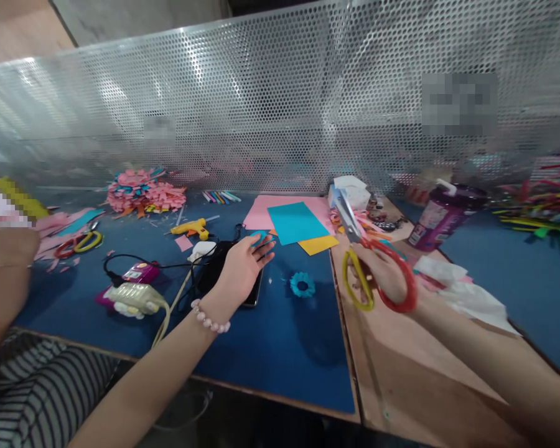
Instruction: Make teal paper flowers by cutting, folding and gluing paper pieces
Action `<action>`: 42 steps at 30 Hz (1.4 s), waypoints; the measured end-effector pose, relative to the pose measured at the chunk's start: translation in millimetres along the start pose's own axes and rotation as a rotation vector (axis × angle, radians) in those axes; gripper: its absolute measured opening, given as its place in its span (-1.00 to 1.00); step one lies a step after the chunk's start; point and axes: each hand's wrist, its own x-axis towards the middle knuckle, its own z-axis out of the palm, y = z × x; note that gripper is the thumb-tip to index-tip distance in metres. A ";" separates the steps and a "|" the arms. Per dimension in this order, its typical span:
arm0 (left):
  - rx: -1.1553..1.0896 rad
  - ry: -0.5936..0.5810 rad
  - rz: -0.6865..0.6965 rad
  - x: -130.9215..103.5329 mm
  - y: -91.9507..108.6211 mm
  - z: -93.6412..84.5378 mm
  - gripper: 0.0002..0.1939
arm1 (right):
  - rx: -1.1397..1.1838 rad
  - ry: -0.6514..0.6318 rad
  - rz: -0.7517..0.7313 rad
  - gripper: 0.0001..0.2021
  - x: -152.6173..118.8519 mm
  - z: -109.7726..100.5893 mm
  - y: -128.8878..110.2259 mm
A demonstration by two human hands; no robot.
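Note:
My right hand (385, 270) grips a pair of scissors (349, 218) by its red and yellow handles, with the red loop around the hand. The blades point up and away from me. My left hand (240, 270), wearing a beaded bracelet, hovers over a dark phone (253, 297). A small piece of blue paper (260, 236) shows between its thumb and forefinger, and the other fingers are loosely stretched. Between my hands a blue paper flower (302, 284) lies on the table. Behind it are a blue sheet (295, 222), a pink sheet (259, 213) and a yellow sheet (318, 245).
A yellow glue gun (193, 229), a power strip (137, 297) with cables, and a pink paper pile (142, 191) are to the left. A co-worker's arm (4, 274) reaches in near other scissors (88, 241). A purple cup (441, 218) stands right, before a perforated metal screen (270, 93).

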 end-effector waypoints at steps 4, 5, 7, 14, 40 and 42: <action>-0.014 0.075 -0.033 5.2 3.0 -3.0 -0.96 | -0.668 0.125 -0.129 -0.60 46.7 -2.6 -4.1; -0.010 0.081 -0.032 6.0 3.5 -3.6 -0.97 | -0.782 0.124 -0.152 -0.62 58.9 1.6 -3.9; 0.000 0.086 -0.028 7.2 4.3 -4.6 -0.98 | -0.922 0.080 -0.132 -0.60 81.5 13.8 -0.5; -0.006 0.063 -0.046 8.1 6.5 -5.3 -0.95 | -1.034 -0.142 -0.121 -0.60 128.6 31.0 18.7; 0.037 0.028 -0.029 8.4 7.4 -7.8 -0.96 | -1.062 -0.403 -0.419 -0.74 38.4 95.9 -45.5; 0.036 0.023 -0.027 7.7 8.0 -7.2 -0.96 | -1.008 -0.425 -0.407 -0.77 46.3 93.4 -43.7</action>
